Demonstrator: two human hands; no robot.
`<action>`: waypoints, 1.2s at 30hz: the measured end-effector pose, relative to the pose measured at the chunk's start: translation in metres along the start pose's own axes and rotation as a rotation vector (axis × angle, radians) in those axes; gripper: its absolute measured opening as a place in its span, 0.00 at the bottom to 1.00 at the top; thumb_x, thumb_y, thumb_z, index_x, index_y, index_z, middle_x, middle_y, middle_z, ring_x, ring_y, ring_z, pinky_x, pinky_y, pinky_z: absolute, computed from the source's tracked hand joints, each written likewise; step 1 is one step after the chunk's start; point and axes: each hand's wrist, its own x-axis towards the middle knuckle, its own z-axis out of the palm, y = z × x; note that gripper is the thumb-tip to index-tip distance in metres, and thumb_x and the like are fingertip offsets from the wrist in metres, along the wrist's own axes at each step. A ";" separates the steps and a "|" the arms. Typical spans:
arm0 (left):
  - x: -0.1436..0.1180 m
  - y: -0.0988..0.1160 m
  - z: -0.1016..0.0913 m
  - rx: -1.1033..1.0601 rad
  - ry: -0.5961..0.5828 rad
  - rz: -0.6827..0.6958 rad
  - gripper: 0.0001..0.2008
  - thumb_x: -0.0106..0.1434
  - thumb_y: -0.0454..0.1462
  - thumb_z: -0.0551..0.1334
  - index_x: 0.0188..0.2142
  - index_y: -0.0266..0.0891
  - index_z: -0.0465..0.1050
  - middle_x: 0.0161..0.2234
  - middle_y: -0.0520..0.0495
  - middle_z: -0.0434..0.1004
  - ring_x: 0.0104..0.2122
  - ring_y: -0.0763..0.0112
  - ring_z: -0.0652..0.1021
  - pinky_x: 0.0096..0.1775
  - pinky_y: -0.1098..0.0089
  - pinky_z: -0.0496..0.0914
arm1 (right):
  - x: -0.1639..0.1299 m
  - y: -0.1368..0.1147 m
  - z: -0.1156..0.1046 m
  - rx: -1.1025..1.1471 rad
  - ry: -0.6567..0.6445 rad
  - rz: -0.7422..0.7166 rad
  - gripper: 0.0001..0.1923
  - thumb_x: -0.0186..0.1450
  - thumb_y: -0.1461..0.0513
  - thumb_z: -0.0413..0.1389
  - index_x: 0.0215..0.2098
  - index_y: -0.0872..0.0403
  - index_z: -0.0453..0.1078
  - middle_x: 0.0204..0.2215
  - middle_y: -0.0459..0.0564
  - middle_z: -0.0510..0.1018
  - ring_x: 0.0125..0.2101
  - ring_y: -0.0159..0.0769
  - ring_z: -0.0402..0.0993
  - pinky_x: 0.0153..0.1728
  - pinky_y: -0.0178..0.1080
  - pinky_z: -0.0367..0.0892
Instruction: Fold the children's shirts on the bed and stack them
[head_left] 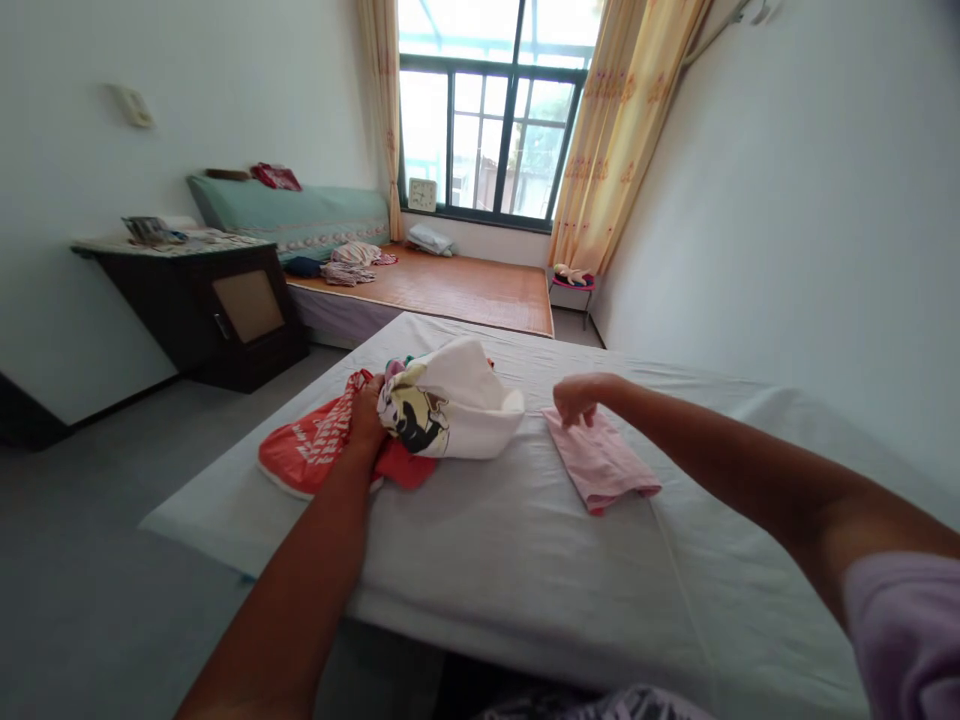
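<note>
A bedroom is shown, with a white-sheeted bed (525,540) in front. A white printed shirt (450,400) is gripped at its edge by the left hand (366,410), over a red bag (315,445). The far corner of a folded pink cloth (600,460) is pinched by the right hand (577,398).

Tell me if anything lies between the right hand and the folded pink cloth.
Nothing visible does. The right hand hovers at the far end of the folded pink cloth on the white sheet; whether the fingertips touch it is unclear.
</note>
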 end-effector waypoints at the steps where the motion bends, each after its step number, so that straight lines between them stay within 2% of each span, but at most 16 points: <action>1: 0.000 0.001 0.000 0.018 0.002 -0.008 0.11 0.59 0.44 0.57 0.32 0.39 0.70 0.26 0.48 0.71 0.27 0.65 0.71 0.31 0.66 0.63 | 0.000 0.004 0.017 -0.039 -0.035 0.035 0.08 0.50 0.63 0.65 0.25 0.62 0.74 0.23 0.53 0.79 0.25 0.40 0.78 0.27 0.37 0.71; 4: -0.001 0.005 0.001 0.041 0.053 -0.011 0.12 0.61 0.44 0.55 0.31 0.38 0.70 0.24 0.49 0.69 0.25 0.68 0.68 0.29 0.68 0.61 | -0.004 0.011 0.048 -0.131 0.019 0.034 0.04 0.48 0.66 0.63 0.23 0.60 0.75 0.21 0.52 0.79 0.28 0.43 0.78 0.29 0.38 0.69; 6: -0.001 0.006 0.003 0.035 0.075 0.008 0.12 0.61 0.44 0.55 0.29 0.39 0.69 0.23 0.50 0.68 0.24 0.68 0.68 0.28 0.68 0.61 | -0.009 0.014 0.049 -0.204 0.095 0.000 0.06 0.49 0.66 0.60 0.28 0.56 0.76 0.22 0.48 0.80 0.28 0.39 0.78 0.29 0.35 0.66; 9: 0.000 0.004 0.004 0.037 0.067 0.009 0.13 0.61 0.45 0.55 0.28 0.39 0.68 0.22 0.50 0.68 0.25 0.67 0.68 0.28 0.67 0.62 | -0.016 0.020 0.026 -0.205 0.204 -0.038 0.10 0.51 0.64 0.58 0.33 0.52 0.76 0.22 0.44 0.80 0.27 0.36 0.77 0.28 0.32 0.62; 12: 0.000 0.002 0.004 0.035 0.050 -0.002 0.14 0.61 0.46 0.54 0.28 0.39 0.69 0.23 0.49 0.68 0.26 0.66 0.69 0.30 0.67 0.63 | -0.019 0.023 -0.008 -0.056 0.309 -0.082 0.12 0.53 0.62 0.58 0.36 0.54 0.75 0.25 0.45 0.80 0.27 0.34 0.77 0.27 0.31 0.62; 14: 0.000 0.001 0.003 0.028 0.047 -0.002 0.14 0.61 0.46 0.54 0.29 0.38 0.69 0.24 0.49 0.70 0.26 0.66 0.70 0.31 0.67 0.64 | -0.019 0.020 -0.017 0.019 0.238 -0.097 0.13 0.53 0.62 0.59 0.37 0.57 0.75 0.28 0.48 0.80 0.28 0.34 0.77 0.28 0.31 0.64; 16: 0.000 0.000 0.003 0.022 0.050 0.003 0.15 0.61 0.47 0.54 0.29 0.38 0.69 0.25 0.49 0.70 0.27 0.66 0.70 0.31 0.66 0.64 | -0.018 0.012 -0.009 0.023 0.062 -0.074 0.12 0.51 0.63 0.61 0.34 0.60 0.76 0.27 0.50 0.80 0.27 0.36 0.77 0.29 0.33 0.66; 18: 0.000 -0.002 0.003 0.023 0.049 0.006 0.15 0.61 0.47 0.54 0.29 0.38 0.70 0.24 0.49 0.70 0.26 0.66 0.70 0.31 0.66 0.64 | -0.016 0.002 0.012 -0.083 -0.056 -0.037 0.09 0.48 0.64 0.63 0.27 0.62 0.76 0.23 0.52 0.79 0.26 0.40 0.77 0.29 0.36 0.67; 21: 0.001 -0.005 0.004 0.030 0.034 0.022 0.16 0.61 0.48 0.54 0.31 0.38 0.71 0.25 0.49 0.71 0.26 0.65 0.71 0.31 0.66 0.64 | -0.015 -0.008 0.045 -0.328 0.014 -0.056 0.05 0.47 0.66 0.62 0.24 0.59 0.76 0.22 0.51 0.79 0.28 0.43 0.77 0.31 0.38 0.66; 24: 0.001 -0.003 0.003 0.040 0.024 0.026 0.16 0.61 0.48 0.54 0.33 0.38 0.71 0.26 0.49 0.72 0.27 0.65 0.71 0.32 0.66 0.65 | -0.017 -0.007 0.054 -0.322 0.104 -0.097 0.12 0.48 0.67 0.60 0.32 0.53 0.78 0.25 0.47 0.81 0.29 0.40 0.77 0.30 0.35 0.64; 26: 0.000 0.000 0.002 0.045 0.021 0.012 0.16 0.61 0.48 0.54 0.32 0.38 0.71 0.25 0.49 0.72 0.27 0.65 0.71 0.31 0.66 0.64 | -0.023 -0.001 0.041 -0.274 0.146 -0.101 0.12 0.50 0.66 0.59 0.33 0.52 0.77 0.23 0.46 0.80 0.28 0.38 0.77 0.29 0.35 0.63; 28: -0.001 0.003 0.001 0.036 0.013 0.001 0.15 0.61 0.48 0.54 0.31 0.39 0.70 0.25 0.49 0.71 0.27 0.65 0.71 0.31 0.67 0.64 | -0.033 0.007 0.016 -0.194 0.257 -0.137 0.08 0.51 0.65 0.59 0.30 0.53 0.76 0.20 0.45 0.78 0.27 0.37 0.76 0.28 0.34 0.62; 30: -0.001 0.005 0.000 0.019 0.009 -0.001 0.15 0.61 0.48 0.54 0.31 0.39 0.70 0.24 0.50 0.71 0.27 0.66 0.71 0.31 0.67 0.63 | -0.048 0.016 -0.019 -0.008 0.453 -0.251 0.04 0.52 0.64 0.59 0.28 0.54 0.74 0.20 0.46 0.77 0.25 0.35 0.75 0.27 0.33 0.62; 31: -0.002 0.006 0.000 0.013 0.012 0.001 0.15 0.61 0.47 0.54 0.31 0.39 0.70 0.25 0.50 0.71 0.27 0.66 0.71 0.31 0.67 0.64 | -0.056 0.020 -0.038 0.160 0.575 -0.348 0.03 0.54 0.63 0.58 0.28 0.55 0.73 0.21 0.46 0.77 0.25 0.33 0.74 0.27 0.33 0.63; 34: -0.004 0.010 -0.001 0.000 0.036 -0.017 0.15 0.61 0.47 0.54 0.31 0.38 0.70 0.23 0.51 0.69 0.25 0.68 0.69 0.29 0.68 0.63 | -0.075 0.028 -0.082 0.629 0.963 -0.613 0.09 0.61 0.59 0.53 0.31 0.56 0.71 0.22 0.48 0.76 0.24 0.29 0.72 0.25 0.31 0.63; 36: -0.006 0.015 -0.003 -0.015 0.042 -0.029 0.16 0.61 0.47 0.55 0.31 0.37 0.71 0.23 0.51 0.69 0.24 0.70 0.69 0.28 0.69 0.64 | -0.077 0.026 -0.096 0.714 1.060 -0.710 0.13 0.64 0.56 0.50 0.30 0.56 0.71 0.22 0.46 0.75 0.22 0.28 0.70 0.25 0.31 0.63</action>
